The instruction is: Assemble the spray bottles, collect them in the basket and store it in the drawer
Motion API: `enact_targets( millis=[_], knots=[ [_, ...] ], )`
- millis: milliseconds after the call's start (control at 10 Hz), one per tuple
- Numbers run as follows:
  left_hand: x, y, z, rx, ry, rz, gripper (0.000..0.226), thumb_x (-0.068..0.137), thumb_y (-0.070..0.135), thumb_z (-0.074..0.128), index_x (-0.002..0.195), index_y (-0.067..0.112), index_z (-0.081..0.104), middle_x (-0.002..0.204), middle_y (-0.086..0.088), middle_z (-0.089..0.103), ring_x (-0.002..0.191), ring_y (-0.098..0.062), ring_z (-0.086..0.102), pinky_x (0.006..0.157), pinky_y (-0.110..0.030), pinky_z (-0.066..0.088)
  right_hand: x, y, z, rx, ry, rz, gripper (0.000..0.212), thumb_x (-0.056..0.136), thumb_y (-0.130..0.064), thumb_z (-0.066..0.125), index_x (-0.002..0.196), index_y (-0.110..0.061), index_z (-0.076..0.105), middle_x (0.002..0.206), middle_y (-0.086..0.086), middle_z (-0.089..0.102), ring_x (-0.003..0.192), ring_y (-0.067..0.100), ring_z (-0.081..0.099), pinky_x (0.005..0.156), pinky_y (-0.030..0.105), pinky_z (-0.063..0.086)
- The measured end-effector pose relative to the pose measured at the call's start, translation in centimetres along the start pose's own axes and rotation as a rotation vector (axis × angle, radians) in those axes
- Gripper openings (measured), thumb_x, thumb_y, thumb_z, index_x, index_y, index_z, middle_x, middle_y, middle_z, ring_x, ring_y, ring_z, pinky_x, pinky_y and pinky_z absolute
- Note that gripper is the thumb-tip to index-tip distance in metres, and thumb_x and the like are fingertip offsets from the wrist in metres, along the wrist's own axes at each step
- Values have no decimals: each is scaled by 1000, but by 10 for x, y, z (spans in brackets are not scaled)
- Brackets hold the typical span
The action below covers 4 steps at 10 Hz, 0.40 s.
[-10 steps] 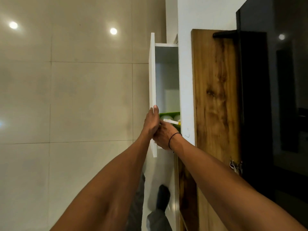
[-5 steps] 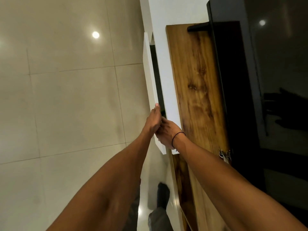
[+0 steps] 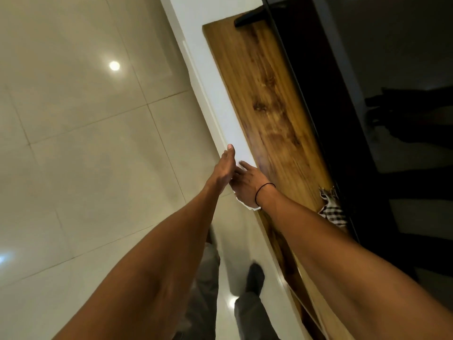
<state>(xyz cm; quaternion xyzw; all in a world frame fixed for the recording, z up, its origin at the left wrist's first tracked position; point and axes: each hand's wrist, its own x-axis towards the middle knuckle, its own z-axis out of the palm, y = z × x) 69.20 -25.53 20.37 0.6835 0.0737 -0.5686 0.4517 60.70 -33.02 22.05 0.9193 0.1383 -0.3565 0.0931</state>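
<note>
The white drawer (image 3: 221,111) sits flush with the cabinet front, no gap visible, so the basket and spray bottles are out of sight and their position cannot be confirmed. The left hand (image 3: 224,169) lies flat against the drawer's front edge, grip released with fingers extended and grasping nothing; the right hand (image 3: 247,185), wearing a black wristband (image 3: 263,192), rests just beside it against the drawer's top edge, fingers loosely spread and likewise grasping nothing. A wooden counter (image 3: 272,114) runs along the cabinet top, with a checkered cloth (image 3: 332,212) at its far edge beside a black glossy panel (image 3: 367,94), above a pale tiled floor (image 3: 85,143).
</note>
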Motion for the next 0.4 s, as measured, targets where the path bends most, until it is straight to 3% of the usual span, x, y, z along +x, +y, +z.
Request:
enact_targets(
  millis=[200,400],
  knots=[
    [-39,-20,7,178,-47,53,75,107,63,13,164,16,25,169,-14,30,156,-34,30,122,-49,28,-24,-31,29,213,122,111,45,102,-40,44,139,-19,60,152,9,52,147,28,39,124,50,24],
    [-92,-82,44,486,-98,87,77,105,67,21,141,11,59,146,-15,58,131,-34,55,107,-46,41,-86,-96,73,324,226,329,46,101,-41,45,139,-19,57,150,9,51,140,27,45,117,50,30]
  ],
)
